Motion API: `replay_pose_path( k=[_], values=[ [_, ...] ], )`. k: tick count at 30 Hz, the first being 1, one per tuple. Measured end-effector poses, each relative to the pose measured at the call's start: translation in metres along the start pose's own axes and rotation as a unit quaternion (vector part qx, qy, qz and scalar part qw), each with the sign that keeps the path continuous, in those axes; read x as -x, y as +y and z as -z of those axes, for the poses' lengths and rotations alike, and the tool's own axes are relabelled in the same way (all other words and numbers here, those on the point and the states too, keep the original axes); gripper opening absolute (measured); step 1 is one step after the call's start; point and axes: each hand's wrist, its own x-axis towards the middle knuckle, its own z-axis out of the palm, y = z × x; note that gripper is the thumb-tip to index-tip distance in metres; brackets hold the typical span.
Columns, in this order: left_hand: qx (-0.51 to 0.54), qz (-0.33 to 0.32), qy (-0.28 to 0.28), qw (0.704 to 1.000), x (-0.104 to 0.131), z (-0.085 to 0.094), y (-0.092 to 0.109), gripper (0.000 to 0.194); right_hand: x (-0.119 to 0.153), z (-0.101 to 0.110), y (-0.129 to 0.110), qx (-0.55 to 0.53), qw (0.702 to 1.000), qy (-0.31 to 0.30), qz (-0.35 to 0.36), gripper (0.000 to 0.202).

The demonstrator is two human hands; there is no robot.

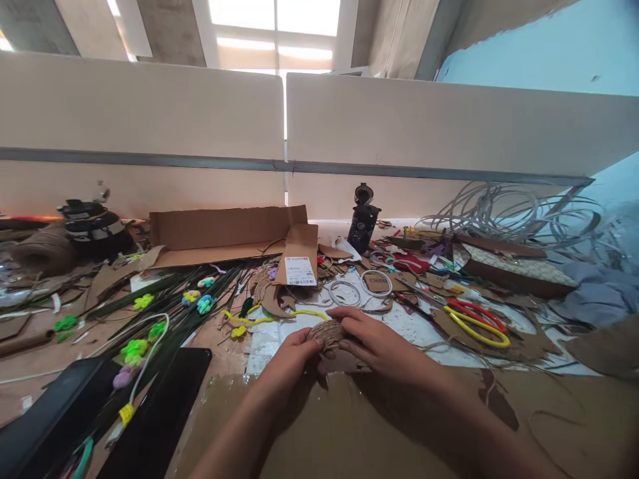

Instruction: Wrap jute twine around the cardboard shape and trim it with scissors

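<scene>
A small brown coil of wound twine (pixel 327 332) is held between both hands above the near edge of the white work surface. My left hand (pixel 294 352) pinches its left side, thumb on top. On its right side, my right hand (pixel 372 339) grips with fingers bent over the edge; some fingertips are hidden beneath. Beyond the hands lie a yellow fuzzy stem (pixel 262 319), a white ring (pixel 376 283) and a curved cardboard piece (pixel 272 299) partly wrapped in twine.
Red-and-yellow-handled scissors (pixel 479 326) lie at the right. A cardboard box (pixel 224 229) and a dark bottle (pixel 363 226) stand behind. At left are a black phone-like slab (pixel 164 406), crocheted flowers (pixel 134 350) and a twine roll (pixel 42 249). Brown cardboard (pixel 319 432) lies in front.
</scene>
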Motion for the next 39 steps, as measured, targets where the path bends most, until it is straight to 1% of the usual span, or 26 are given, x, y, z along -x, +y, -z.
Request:
replay_pose_path(
  k=[3,8,13,16,19,26,30,33,39],
  values=[
    [-0.021,-0.001,0.001,1.000,-0.002,0.003,-0.001,0.019,0.000,-0.002,0.001,-0.002,1.000,0.003,-0.001,0.018],
    [-0.048,0.008,-0.024,0.999,-0.010,0.010,-0.003,0.021,0.000,-0.004,0.002,-0.010,1.000,0.011,-0.002,0.015],
    [-0.040,0.008,-0.030,0.999,-0.011,0.009,-0.003,0.025,0.001,-0.005,0.003,-0.017,1.000,0.020,-0.004,0.014],
    [-0.024,0.009,-0.022,0.999,-0.010,0.008,-0.003,0.026,0.001,-0.007,0.004,-0.018,1.000,0.025,-0.004,0.013],
    [-0.029,0.013,-0.019,0.999,-0.010,0.009,-0.003,0.027,0.001,-0.008,0.004,-0.017,1.000,0.023,0.001,0.012],
    [-0.086,0.018,-0.015,0.996,-0.010,0.007,-0.002,0.030,0.000,-0.010,0.004,-0.010,1.000,0.010,0.002,0.012],
    [-0.091,0.013,0.006,0.996,-0.008,0.003,-0.002,0.031,0.001,-0.012,0.005,-0.022,0.999,0.027,0.007,0.013],
    [-0.115,0.006,0.016,0.993,-0.008,0.002,-0.002,0.028,0.002,-0.013,0.003,-0.033,0.999,0.041,0.009,0.012],
    [-0.142,-0.009,0.025,0.990,-0.012,0.003,-0.001,0.022,0.001,-0.009,-0.001,-0.046,0.996,0.070,-0.013,0.009]
  ],
)
